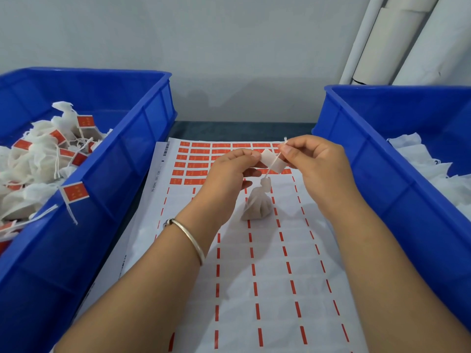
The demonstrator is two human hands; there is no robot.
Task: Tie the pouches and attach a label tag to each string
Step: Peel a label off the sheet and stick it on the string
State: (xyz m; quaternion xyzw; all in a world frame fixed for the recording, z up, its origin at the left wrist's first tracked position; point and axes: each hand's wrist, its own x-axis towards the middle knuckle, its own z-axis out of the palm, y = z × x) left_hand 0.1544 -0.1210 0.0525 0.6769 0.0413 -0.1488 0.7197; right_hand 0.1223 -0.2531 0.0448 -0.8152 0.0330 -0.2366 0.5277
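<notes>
Mid-frame, the left hand (pixel 235 165) has a pinch grip on a white label (pixel 272 161). The right hand (pixel 309 155) pinches the string (pixel 274 163) crossing it, pouch (pixel 257 203) dangling below.

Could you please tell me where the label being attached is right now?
In the head view, the label is centre frame above the sticker sheet, pinched by the left hand, against the string held by the right hand, just above the pouch.

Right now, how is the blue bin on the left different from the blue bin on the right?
The left bin holds tied pouches with red label tags; the right bin holds white material with no red tags showing. The left bin's pile has loose strings; the right bin's shows none. Both are blue plastic bins beside the sticker sheet.
</notes>
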